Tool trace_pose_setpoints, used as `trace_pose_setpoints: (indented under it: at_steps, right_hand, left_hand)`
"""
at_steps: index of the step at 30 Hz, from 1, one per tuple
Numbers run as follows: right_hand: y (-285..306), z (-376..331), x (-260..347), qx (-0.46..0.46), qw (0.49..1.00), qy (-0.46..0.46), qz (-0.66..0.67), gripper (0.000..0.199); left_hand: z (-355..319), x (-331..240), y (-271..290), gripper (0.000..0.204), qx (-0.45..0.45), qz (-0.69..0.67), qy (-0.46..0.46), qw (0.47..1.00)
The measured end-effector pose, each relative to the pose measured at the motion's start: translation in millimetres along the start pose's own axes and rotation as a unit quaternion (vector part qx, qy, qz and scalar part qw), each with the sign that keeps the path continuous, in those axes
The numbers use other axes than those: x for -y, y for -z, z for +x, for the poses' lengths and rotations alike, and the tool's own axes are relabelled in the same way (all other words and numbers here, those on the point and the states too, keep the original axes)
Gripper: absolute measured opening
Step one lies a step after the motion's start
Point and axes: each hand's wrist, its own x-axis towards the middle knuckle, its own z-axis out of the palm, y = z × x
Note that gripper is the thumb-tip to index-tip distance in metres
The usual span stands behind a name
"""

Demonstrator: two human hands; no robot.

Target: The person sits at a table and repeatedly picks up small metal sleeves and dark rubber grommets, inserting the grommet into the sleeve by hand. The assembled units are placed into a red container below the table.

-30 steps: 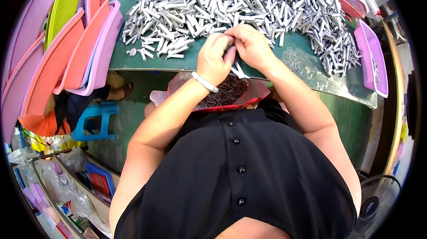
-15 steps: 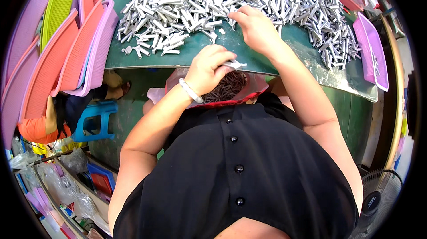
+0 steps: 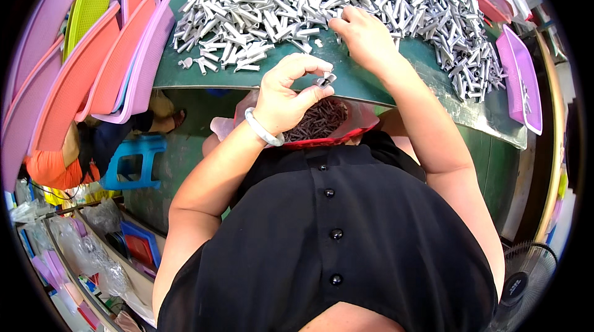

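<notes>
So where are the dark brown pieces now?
In the head view, the dark brown pieces are near the centre, in a red-rimmed container at the person's lap, just below the left hand and the green table.

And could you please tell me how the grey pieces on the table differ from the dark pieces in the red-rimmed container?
The grey pieces are pale and shiny; the dark pieces are brownish. The grey pieces spread across the green table; the dark pieces lie inside the red-rimmed container. Both are numerous and elongated.
</notes>
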Motion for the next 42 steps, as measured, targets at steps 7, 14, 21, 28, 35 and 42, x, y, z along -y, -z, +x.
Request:
trace_pose_setpoints:
  at_steps: [7,14,21,28,35,42]
  right_hand:
    - [9,-8,-4,-0.052,0.984,-0.034,0.166,0.031]
    - [19,-19,-3,-0.061,0.920,-0.079,0.380,0.031]
    - [35,-27,11,-0.098,0.899,-0.044,0.425,0.030]
    - [53,-30,36,-0.094,0.909,-0.029,0.406,0.027]
    - [56,-37,36,-0.081,0.911,-0.047,0.402,0.027]
    - [52,-48,0,-0.098,0.976,-0.079,0.178,0.030]
  left_hand:
    - [-3,-3,0,0.034,-0.018,0.033,-0.010,0.999]
    - [-9,-13,6,0.033,0.084,0.126,-0.044,0.988]
    - [-19,-18,-2,0.026,0.114,0.297,0.074,0.945]
    - [30,-5,-11,0.029,-0.073,0.247,-0.084,0.963]
    - [31,1,-11,0.024,-0.055,0.218,-0.098,0.970]
    - [27,-5,-9,0.023,-0.036,0.271,-0.113,0.955]
